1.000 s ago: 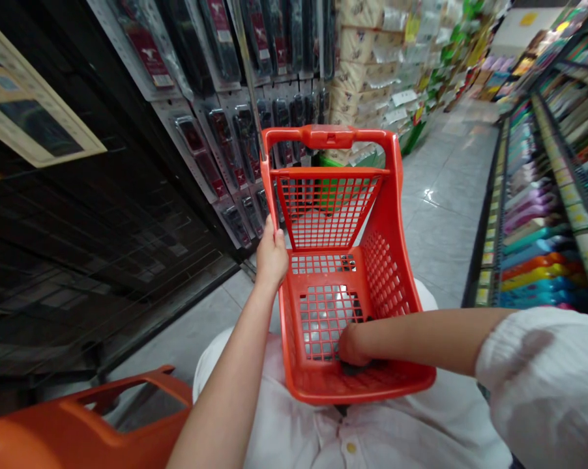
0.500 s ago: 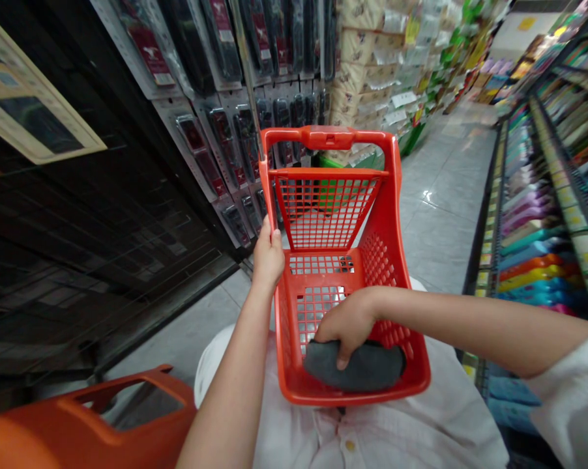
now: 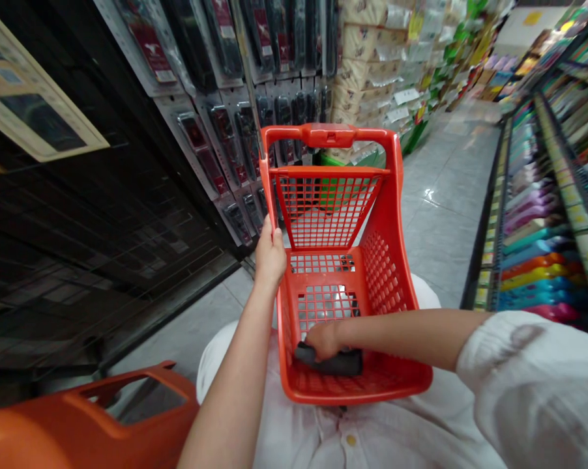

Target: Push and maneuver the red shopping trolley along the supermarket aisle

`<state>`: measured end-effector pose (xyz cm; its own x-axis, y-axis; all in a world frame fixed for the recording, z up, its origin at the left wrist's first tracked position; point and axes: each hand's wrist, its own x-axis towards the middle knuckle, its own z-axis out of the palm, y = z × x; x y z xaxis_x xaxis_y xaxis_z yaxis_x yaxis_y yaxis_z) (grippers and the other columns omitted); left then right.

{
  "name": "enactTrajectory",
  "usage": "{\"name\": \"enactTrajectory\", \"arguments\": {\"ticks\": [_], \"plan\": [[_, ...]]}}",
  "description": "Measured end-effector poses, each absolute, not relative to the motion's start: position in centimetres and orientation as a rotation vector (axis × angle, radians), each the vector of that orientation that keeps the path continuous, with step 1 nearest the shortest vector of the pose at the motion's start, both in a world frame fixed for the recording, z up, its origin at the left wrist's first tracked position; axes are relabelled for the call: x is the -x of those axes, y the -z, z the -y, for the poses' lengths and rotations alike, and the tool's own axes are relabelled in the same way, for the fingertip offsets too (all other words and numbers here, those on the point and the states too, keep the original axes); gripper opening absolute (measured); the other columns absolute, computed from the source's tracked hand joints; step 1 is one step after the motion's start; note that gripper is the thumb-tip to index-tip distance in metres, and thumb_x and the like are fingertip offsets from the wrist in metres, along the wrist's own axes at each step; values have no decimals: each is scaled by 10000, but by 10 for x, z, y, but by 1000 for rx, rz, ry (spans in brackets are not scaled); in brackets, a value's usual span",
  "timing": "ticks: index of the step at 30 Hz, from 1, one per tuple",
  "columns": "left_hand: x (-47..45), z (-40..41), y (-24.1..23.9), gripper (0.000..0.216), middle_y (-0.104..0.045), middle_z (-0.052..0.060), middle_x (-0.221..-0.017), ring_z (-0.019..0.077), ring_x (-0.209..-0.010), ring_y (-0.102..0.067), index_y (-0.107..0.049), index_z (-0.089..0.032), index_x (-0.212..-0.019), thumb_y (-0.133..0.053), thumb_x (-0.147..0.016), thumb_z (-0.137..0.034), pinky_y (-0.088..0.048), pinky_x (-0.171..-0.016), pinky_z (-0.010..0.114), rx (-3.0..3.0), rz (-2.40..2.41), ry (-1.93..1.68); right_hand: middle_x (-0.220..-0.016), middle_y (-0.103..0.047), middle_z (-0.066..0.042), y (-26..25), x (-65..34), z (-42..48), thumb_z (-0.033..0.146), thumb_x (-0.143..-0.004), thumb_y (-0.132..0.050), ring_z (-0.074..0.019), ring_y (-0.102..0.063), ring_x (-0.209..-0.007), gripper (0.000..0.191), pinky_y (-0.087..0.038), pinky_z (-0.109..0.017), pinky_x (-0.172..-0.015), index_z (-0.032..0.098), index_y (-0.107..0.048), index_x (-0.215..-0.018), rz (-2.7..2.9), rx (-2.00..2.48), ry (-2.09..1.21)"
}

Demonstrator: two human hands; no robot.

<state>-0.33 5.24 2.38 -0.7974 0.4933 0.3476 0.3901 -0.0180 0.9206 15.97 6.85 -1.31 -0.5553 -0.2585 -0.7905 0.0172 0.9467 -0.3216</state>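
Note:
A red plastic shopping basket (image 3: pixel 392 260) with mesh walls and a pull handle stands tilted towards me between my knees. My left hand (image 3: pixel 270 255) is closed around its left rim. Inside the near end, my right hand (image 3: pixel 326 340) reaches down from the right side, with its fingers closed on a dark grey cloth (image 3: pixel 340 363). The cloth looks folded or rolled and lies low in the basket, against or just above the bottom. My fingertips are partly hidden by the cloth.
At the lower left is another orange-red plastic basket (image 3: pixel 44 417). Packaged goods (image 3: pixel 216 150) hang on a rack ahead, beside stacked beige packs (image 3: pixel 367 62). Colourful folded goods (image 3: pixel 533 273) fill a shelf on the right. A grey tiled aisle (image 3: pixel 441 189) runs between.
My right hand has gone deeper into the basket, carrying the grey cloth down and slightly left. My left hand stays on the rim.

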Motion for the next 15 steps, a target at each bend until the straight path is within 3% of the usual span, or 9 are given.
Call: {"name": "enactTrajectory", "arguments": {"ticks": [3,7,11,15], "plan": [[3,-51,-25,476,-487,47,-1501,195,-1421,-392,-494,-230,-1420,-470,-961,-354,-223,-1218,342,-964,-2139,-1959,-1169,-705,-186,-9,-151,-61,267,-848,-629,-285,-688,-1038,402,-542,-309,-752,71,-667,-1197,-2264,49,360],[3,-50,-29,471,-479,70,-1507,192,-1418,-395,-494,-196,-1421,-443,-968,-313,-239,-1211,339,-962,-2174,-1946,-1017,-755,-100,-34,-162,-64,274,-827,-689,-219,-691,-936,281,-488,-245,-712,143,-736,-1071,-2298,235,450],[4,-49,-30,466,-501,47,-1491,186,-1409,-407,-487,-220,-1423,-442,-964,-293,-252,-1206,364,-973,-2192,-1923,-817,-737,-26,-59,-199,-81,119,-820,-644,-132,-647,-752,141,-431,-190,-646,122,-753,-910,-2350,353,841],[3,-50,-31,467,-521,74,-1471,188,-1390,-434,-493,-188,-1415,-429,-957,-251,-279,-1194,359,-943,-2244,-1906,-904,-744,-31,-79,-241,-113,64,-850,-560,-133,-655,-855,220,-458,-183,-751,103,-756,-942,-2222,375,1286]]}}
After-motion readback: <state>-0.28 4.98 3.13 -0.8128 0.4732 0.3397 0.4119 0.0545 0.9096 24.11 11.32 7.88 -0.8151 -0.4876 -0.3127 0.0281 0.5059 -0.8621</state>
